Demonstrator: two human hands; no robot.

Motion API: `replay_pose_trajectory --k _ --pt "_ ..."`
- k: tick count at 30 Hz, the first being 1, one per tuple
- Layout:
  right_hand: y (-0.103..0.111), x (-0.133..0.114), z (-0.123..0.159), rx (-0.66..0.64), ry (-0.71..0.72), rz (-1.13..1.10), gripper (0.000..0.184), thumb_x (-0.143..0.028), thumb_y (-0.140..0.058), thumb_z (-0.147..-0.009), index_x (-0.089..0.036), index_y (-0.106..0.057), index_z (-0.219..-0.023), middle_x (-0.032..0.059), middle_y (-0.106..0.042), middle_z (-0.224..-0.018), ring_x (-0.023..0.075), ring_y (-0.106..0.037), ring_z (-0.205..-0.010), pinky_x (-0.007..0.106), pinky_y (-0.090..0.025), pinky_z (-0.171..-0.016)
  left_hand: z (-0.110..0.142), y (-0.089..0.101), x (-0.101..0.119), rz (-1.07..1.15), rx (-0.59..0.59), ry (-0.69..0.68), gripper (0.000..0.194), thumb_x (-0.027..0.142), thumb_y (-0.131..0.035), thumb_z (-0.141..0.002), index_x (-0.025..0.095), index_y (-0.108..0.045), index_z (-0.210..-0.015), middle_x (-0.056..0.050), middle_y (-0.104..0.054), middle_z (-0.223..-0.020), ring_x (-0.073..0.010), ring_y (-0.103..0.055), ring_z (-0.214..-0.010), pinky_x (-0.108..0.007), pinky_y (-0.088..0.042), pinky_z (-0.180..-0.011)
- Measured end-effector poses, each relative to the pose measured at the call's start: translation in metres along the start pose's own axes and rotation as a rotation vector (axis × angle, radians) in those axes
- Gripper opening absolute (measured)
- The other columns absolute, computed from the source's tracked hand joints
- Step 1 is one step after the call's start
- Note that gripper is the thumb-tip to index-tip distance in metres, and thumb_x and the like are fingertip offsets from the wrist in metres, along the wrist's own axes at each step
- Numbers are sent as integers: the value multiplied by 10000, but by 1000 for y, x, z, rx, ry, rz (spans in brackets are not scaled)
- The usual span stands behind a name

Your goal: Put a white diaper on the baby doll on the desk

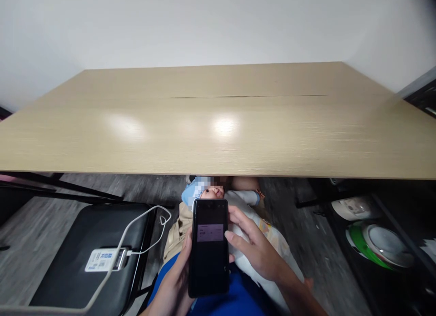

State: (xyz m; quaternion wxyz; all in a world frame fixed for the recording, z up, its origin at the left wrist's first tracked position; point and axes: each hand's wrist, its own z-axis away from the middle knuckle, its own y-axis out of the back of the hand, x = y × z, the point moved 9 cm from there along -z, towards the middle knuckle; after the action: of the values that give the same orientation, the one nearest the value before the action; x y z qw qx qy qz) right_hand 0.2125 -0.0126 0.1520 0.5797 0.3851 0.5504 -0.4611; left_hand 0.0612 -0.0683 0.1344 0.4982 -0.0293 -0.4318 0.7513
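My left hand (177, 273) grips a black smartphone (208, 245) by its left edge, upright over my lap. The screen is mostly dark, with a small lit panel in its middle. My right hand (254, 248) comes in from the right, fingers stretched toward the screen and a fingertip touching near the lit panel. Behind the phone, a baby doll (245, 202) in white clothes and a blue cap lies on my lap, partly hidden by the phone and my right hand.
A wide light-wood table (218, 120) spans the view ahead. To the left stands a black chair (85, 257) carrying a white power bank (102, 259) with a white cable. A dark shelf at right holds a green and white appliance (378, 243).
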Motion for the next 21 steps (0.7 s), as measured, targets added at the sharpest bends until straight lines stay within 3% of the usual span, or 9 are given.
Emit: replay_pose_trajectory --k 4,7,12,21 --pt "-1 8 5 15 -3 55 595 -281 -637 -1061 -295 -520 -1645 88 -658 -1553 276 -589 -1487 445 -490 -1282 -1 1 2 35 -20 -31 655 573 -673 -1060 400 -512 -1671 -74 -682 -1580 -342 -707 -1361 -498 -443 -1261" --pt "-2 10 7 31 24 100 635 -247 -653 -1043 -295 -501 -1658 91 -659 -1553 268 -588 -1492 423 -508 -1260 -3 5 2 39 -43 -44 657 548 -638 -1084 386 -468 -1697 -80 -668 -1598 -342 -670 -1420 -514 -403 -1304" --pt "-2 10 5 56 19 111 634 -208 -677 -1024 -309 -517 -1630 82 -645 -1576 250 -617 -1459 405 -525 -1234 -5 9 2 63 -119 -59 576 489 -529 -1141 372 -461 -1701 -70 -661 -1609 -327 -592 -1517 -523 -333 -1359" --pt "-5 3 3 63 -5 87 614 -170 -707 -993 -294 -553 -1575 65 -669 -1546 231 -634 -1446 387 -526 -1231 -6 10 1 49 -172 -58 554 498 -478 -1157 423 -415 -1703 -34 -560 -1695 -315 -476 -1609 -502 -229 -1411"
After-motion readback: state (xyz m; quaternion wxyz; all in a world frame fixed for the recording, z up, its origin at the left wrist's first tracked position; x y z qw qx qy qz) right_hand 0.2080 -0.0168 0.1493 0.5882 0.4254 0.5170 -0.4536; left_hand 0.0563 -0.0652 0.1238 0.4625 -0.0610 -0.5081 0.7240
